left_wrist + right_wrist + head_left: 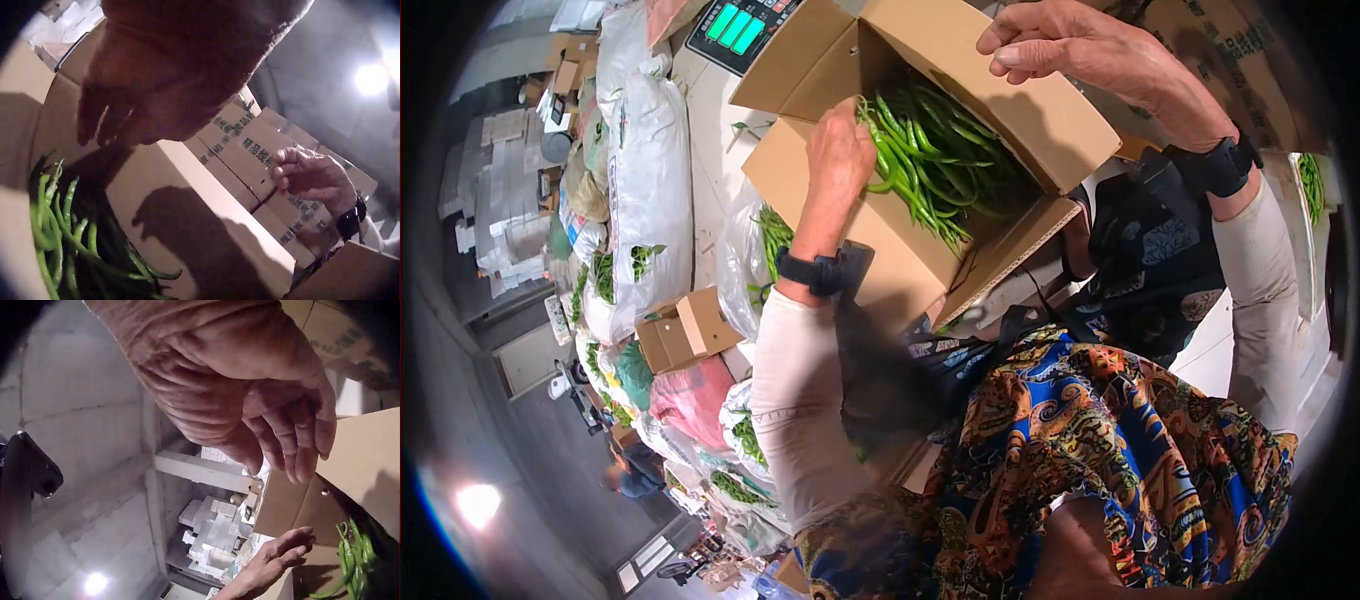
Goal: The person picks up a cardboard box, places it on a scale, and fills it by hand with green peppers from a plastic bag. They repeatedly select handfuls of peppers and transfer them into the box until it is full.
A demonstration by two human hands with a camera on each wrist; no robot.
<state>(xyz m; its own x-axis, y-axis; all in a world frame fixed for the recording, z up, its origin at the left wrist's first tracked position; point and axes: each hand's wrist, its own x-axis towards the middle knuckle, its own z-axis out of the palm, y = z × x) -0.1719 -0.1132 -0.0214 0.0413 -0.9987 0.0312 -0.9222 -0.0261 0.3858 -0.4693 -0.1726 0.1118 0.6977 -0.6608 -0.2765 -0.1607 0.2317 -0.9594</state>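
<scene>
An opened cardboard box [910, 255] holds a heap of long green chili peppers [920, 150], also seen as green peppers [62, 237] in the left wrist view. Over the box's left side, beside the heap, is my left hand [837, 155]; its fingers hang loosely with nothing between them in the left wrist view. My right hand [1080, 45] hovers above the box's far right flap, its fingers loosely bent and its palm [250, 381] bare. Both hands are apart from the peppers.
A digital scale display [738, 30] glows green behind the box. White sacks [648, 190] stand along the left, near a small open carton [685, 335] and a pink sack [690, 400]. Printed cardboard boxes [250, 156] are stacked beyond the right hand.
</scene>
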